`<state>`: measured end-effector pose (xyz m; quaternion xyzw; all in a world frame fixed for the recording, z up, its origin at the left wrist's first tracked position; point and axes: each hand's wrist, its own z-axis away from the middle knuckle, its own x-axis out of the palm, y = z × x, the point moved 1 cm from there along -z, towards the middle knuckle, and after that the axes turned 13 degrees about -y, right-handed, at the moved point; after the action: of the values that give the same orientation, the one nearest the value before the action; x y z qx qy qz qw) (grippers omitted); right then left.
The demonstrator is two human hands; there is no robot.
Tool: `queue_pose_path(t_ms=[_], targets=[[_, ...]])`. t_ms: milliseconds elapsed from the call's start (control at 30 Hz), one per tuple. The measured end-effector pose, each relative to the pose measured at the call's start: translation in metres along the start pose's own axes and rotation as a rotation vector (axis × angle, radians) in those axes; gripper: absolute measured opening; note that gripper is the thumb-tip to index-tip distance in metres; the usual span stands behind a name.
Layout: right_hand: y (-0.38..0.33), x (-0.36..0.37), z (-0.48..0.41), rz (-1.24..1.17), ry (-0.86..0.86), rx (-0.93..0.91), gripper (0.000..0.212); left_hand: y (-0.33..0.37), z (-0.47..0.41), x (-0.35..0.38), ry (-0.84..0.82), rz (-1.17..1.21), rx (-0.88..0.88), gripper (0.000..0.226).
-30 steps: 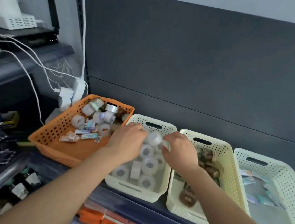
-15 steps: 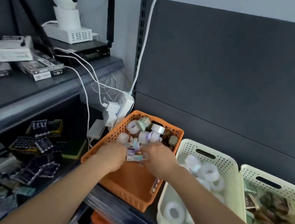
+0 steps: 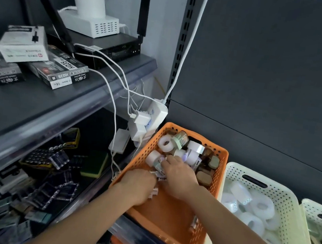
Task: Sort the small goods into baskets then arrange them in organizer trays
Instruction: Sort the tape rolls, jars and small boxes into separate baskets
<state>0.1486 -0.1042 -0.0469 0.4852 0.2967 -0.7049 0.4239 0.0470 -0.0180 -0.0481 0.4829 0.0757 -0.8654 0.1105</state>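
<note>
In the orange basket, the left hand curled round small flat packets while the right hand's grip stayed unreadable; an overfull grab might spill some over the rim.

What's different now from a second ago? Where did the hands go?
Both hands left the white basket and its tape rolls, moving left into the orange basket. The left hand grips small packets; the right hand touches them. The baskets stayed put.
</note>
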Motion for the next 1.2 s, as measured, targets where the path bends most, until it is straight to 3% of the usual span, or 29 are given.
queue_pose_path(t_ms=[300, 567, 733, 867, 1033, 1200], targets=[[-0.016, 0.001, -0.003, -0.071, -0.016, -0.013, 0.035, -0.004, 0.01, 0.0, -0.117, 0.0, 0.032, 0.025], [-0.022, 0.001, 0.001, -0.149, -0.067, 0.061, 0.03, -0.008, 0.016, -0.001, -0.098, 0.044, 0.054, 0.017], [0.0, -0.002, 0.015, -0.43, 0.123, 0.113, 0.012, -0.011, 0.016, -0.006, 0.142, 0.309, 0.098, 0.017], [0.012, -0.011, 0.043, -0.603, 0.294, 0.106, 0.021, -0.002, 0.021, -0.019, 0.32, 0.595, 0.116, 0.022], [0.037, -0.014, 0.092, -0.752, 0.466, 0.176, 0.03, 0.036, 0.026, -0.035, 0.366, 0.877, 0.155, 0.04], [0.074, 0.0, 0.157, -0.761, 0.604, 0.256, 0.027, 0.107, 0.038, -0.046, 0.373, 0.89, 0.24, 0.037]])
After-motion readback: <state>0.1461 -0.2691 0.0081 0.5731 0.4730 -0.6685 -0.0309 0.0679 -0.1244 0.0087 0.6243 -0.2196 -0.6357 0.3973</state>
